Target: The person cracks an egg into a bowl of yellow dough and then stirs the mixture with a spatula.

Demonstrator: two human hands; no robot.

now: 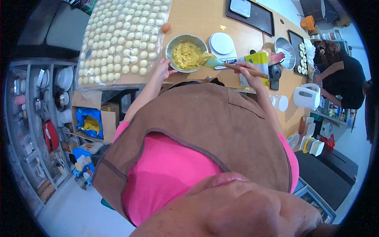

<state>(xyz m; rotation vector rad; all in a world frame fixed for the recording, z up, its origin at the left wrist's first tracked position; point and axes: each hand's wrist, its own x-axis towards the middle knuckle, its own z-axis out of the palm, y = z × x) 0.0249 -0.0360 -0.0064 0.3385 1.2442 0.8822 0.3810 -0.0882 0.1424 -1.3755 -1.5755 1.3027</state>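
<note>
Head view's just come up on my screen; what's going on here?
The person's left hand steadies a metal bowl of yellow mixture. Their right hand holds a wooden-handled spatula, its coated blade at the bowl's right edge. Rows of pale balls lie to the left, a white scale stands to the right, and another person is at the far right.
</note>
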